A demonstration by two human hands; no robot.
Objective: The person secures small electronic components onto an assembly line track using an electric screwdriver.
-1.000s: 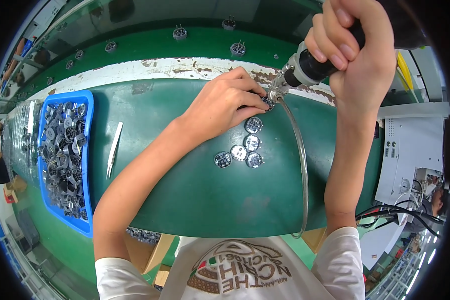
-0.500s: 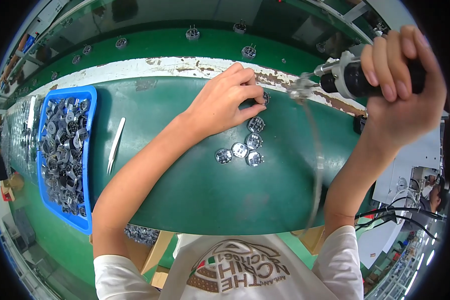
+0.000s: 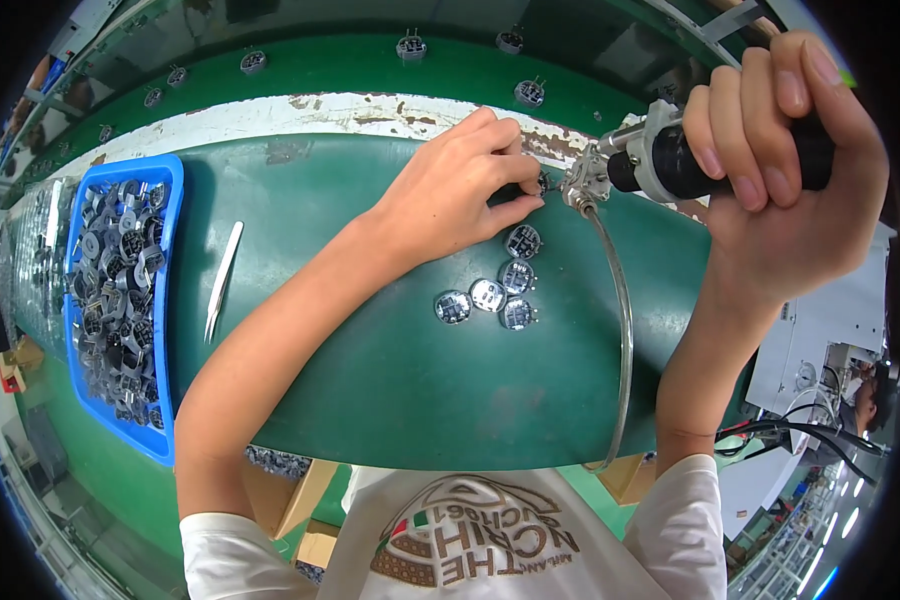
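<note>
Tool [image 3: 668,165] moved nearer, clasped in right fingers [image 3: 763,125], round part [image 3: 544,183] pinched between left fingers [image 3: 510,168]

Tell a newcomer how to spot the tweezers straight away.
Find the green table, then the blue tray at its left. Between that and the left forearm lie the tweezers, long, slim and pale, unlike the stubby grey parts heaped in the tray.

Surface [image 3: 390,390]: green, slightly glossy, worn patch near far edge. Directly on it: five round components [image 3: 516,276], loosely clustered near the middle; slim pale tweezers [image 3: 224,280], farther left; blue tray [image 3: 158,445], left end.
</note>
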